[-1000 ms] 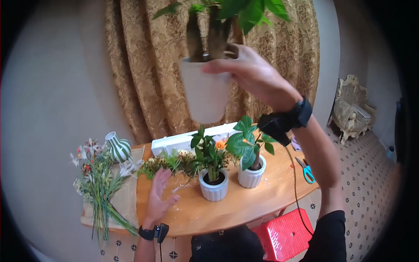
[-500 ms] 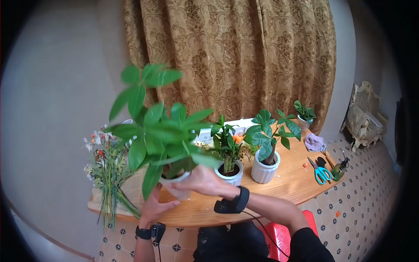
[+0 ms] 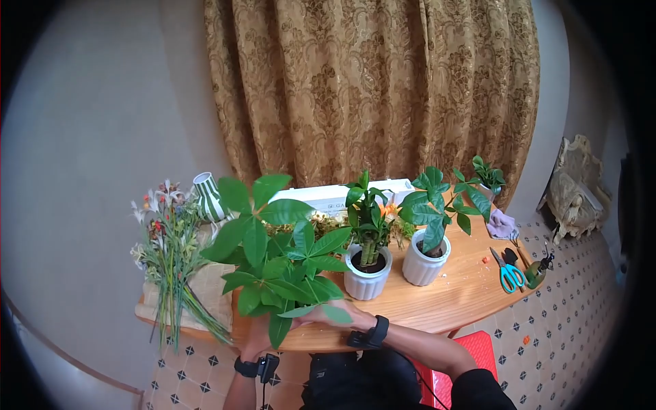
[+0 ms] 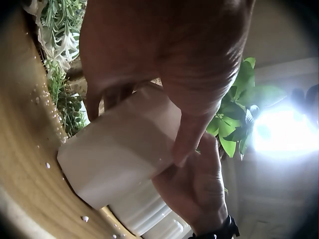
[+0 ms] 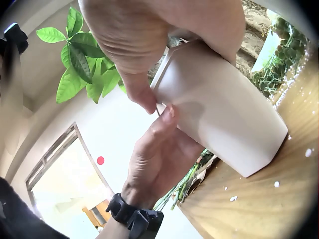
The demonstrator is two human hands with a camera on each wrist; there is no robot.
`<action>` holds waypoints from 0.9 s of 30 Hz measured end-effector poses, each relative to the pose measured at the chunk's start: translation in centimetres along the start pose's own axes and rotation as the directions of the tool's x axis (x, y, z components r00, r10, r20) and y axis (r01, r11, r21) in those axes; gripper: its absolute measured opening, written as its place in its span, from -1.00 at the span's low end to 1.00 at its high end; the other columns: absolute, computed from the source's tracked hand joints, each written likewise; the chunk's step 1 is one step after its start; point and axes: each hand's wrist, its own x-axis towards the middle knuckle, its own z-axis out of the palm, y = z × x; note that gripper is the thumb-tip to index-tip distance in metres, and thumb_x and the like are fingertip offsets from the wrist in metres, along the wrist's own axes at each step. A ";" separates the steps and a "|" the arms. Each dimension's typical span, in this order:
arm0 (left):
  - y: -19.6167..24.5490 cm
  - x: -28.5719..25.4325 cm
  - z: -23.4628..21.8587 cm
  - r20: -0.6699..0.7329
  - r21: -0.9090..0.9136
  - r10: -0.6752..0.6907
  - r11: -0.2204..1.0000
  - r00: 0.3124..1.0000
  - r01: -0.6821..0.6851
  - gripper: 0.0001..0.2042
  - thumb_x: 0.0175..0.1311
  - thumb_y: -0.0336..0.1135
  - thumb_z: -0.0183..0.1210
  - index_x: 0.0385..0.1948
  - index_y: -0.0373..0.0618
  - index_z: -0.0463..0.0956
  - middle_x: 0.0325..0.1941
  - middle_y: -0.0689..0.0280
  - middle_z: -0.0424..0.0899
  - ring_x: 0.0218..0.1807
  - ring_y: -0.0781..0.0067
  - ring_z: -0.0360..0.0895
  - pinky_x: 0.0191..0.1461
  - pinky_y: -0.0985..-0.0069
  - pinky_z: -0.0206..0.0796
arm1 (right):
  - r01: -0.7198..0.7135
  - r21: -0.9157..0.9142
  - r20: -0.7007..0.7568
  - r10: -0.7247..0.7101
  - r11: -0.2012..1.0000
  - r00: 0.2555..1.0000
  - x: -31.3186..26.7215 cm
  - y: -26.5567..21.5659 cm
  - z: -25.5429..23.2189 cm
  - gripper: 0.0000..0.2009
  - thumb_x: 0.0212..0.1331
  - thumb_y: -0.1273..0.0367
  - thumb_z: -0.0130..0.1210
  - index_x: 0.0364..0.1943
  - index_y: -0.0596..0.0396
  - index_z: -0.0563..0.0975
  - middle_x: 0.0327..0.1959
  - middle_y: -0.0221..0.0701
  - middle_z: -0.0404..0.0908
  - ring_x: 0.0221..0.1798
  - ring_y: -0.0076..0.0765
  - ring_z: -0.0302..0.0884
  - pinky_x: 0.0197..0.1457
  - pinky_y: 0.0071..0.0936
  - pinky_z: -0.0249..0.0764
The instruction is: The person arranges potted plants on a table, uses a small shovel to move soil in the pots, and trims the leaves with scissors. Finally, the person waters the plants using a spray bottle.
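Note:
A tall white faceted pot (image 5: 219, 109) stands on the wooden table near its front edge, at the left of the person. Its broad green leaves (image 3: 280, 253) hide the pot in the head view. My left hand (image 4: 164, 55) grips one side of the pot near the rim, thumb and fingers around it. From the other side my right hand (image 5: 154, 35) holds the upper part by the rim. To the right are two more plants in ribbed white pots, one with bamboo-like stems (image 3: 369, 273) and one with a thick trunk (image 3: 427, 263).
Artificial flowers (image 3: 171, 260) lie on a burlap cloth (image 3: 212, 294) at the left, beside a green-striped vase (image 3: 208, 195). A long white box (image 3: 321, 198) stands behind. Teal-handled scissors (image 3: 511, 277), a purple cloth (image 3: 501, 224) and a small plant (image 3: 488, 174) are at the right.
The right hand has brought the tall potted plant down from high in front of the curtain to the table's front left. The left hand, earlier apart from it, now grips the pot too.

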 end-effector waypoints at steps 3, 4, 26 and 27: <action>0.0 0.2 0.4 -0.021 0.072 0.029 0.997 0.999 -0.028 -0.56 0.21 -0.36 0.42 0.10 -0.30 0.55 0.06 0.21 0.68 0.03 0.42 0.62 0.09 0.43 0.51 | -0.070 -0.011 -0.005 0.070 0.997 0.998 -0.4 -1.7 -0.4 -0.69 0.27 0.20 0.24 -0.14 0.19 0.70 -0.19 -0.35 0.77 -0.16 -0.47 0.64 -0.04 -0.48 0.51; 0.6 0.3 0.5 -0.050 0.058 0.067 0.996 0.997 -0.064 -0.58 0.22 -0.36 0.42 0.08 -0.30 0.56 0.05 0.22 0.68 0.02 0.43 0.62 0.08 0.44 0.51 | -0.071 -0.011 -0.006 0.071 0.997 0.997 -0.3 -0.9 -0.4 -0.69 0.27 0.20 0.24 -0.14 0.19 0.70 -0.19 -0.35 0.77 -0.16 -0.47 0.64 -0.04 -0.48 0.51; 4.6 4.8 0.1 -0.143 0.027 0.193 0.981 0.971 -0.191 -0.53 0.00 -0.27 0.51 -0.05 -0.24 0.57 -0.11 0.21 0.70 -0.08 0.36 0.64 0.00 0.36 0.45 | -0.183 0.163 -0.096 0.200 0.970 0.975 3.0 -1.6 -2.4 -0.37 0.13 0.25 0.39 0.25 0.17 0.39 -0.02 -0.34 0.65 -0.08 -0.57 0.56 -0.03 -0.53 0.53; 3.9 4.8 0.1 -0.150 0.017 0.141 0.990 0.979 -0.140 -0.55 0.00 -0.29 0.50 -0.07 -0.23 0.59 -0.13 0.22 0.71 -0.11 0.37 0.64 -0.01 0.36 0.45 | -0.201 0.158 -0.098 0.218 0.967 0.971 3.2 -1.3 -2.4 -0.37 0.13 0.25 0.39 0.25 0.17 0.39 -0.02 -0.34 0.65 -0.08 -0.57 0.56 -0.03 -0.53 0.54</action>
